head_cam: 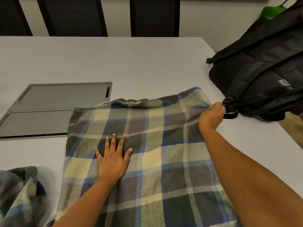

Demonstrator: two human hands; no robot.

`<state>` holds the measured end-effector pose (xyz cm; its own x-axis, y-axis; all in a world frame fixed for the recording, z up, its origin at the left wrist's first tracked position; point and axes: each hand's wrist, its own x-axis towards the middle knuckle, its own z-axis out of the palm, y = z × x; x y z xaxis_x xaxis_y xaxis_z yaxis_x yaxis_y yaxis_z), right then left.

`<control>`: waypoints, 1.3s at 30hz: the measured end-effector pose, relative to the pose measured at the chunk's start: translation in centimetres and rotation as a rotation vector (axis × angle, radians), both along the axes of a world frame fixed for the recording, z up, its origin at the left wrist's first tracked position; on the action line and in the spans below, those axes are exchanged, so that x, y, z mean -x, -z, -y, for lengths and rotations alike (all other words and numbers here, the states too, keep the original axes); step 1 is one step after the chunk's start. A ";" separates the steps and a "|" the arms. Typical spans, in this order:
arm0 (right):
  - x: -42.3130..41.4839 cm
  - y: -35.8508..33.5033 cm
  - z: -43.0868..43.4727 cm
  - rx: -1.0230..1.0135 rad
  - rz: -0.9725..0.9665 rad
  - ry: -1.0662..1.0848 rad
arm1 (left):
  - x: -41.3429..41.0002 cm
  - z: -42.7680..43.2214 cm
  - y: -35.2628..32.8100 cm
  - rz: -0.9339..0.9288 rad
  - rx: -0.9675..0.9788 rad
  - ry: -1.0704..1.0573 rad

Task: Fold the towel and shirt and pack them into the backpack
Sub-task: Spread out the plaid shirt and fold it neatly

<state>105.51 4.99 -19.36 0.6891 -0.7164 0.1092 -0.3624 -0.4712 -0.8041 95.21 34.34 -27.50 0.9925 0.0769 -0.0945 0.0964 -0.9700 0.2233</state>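
Note:
A plaid cloth in blue, green and cream (147, 158) lies spread on the white table (114, 63) right in front of me. My left hand (113, 156) presses flat on its middle with fingers straight and spread. My right hand (211, 114) grips the cloth's far right edge with curled fingers, right beside the backpack. The black backpack (262, 76) lies on the table's right edge, its straps and buckle toward my right hand. A second plaid garment (19, 192) sits crumpled at the lower left.
A grey recessed cable hatch with two panels (54, 107) is set into the table left of the cloth. Dark chair backs (73, 15) stand beyond the far edge. Something green (272, 10) shows behind the backpack.

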 end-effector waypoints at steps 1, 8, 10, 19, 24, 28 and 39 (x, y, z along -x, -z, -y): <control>0.2 0.3 -0.5 -0.028 -0.002 0.009 | -0.1 0.4 -0.1 0.002 -0.002 -0.001; 1.5 3.5 -5.6 0.434 -0.316 -0.501 | -1.4 -0.1 -0.1 0.011 -0.006 0.012; 2.4 5.3 -6.2 0.432 -0.475 -0.597 | -2.2 -1.0 -0.2 0.010 -0.016 0.003; 0.3 7.5 -3.7 0.578 -0.565 -0.650 | -7.4 -5.4 -0.5 -0.075 -0.078 -0.009; -3.7 7.8 -2.1 0.636 -0.539 -0.659 | -10.7 -4.5 -0.2 -0.004 -0.064 -0.048; -7.4 8.0 -1.4 0.665 -0.504 -0.694 | -14.1 -4.4 -0.2 -0.022 -0.072 -0.074; -14.2 8.9 -0.3 0.576 -0.416 -0.416 | -22.5 -4.6 0.4 -0.001 -0.099 -0.087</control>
<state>119.66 5.28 -28.21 0.9512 -0.3030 0.0588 -0.2821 -0.9306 -0.2335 117.72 38.96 -27.86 0.9817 0.1717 -0.0829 0.1813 -0.9752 0.1272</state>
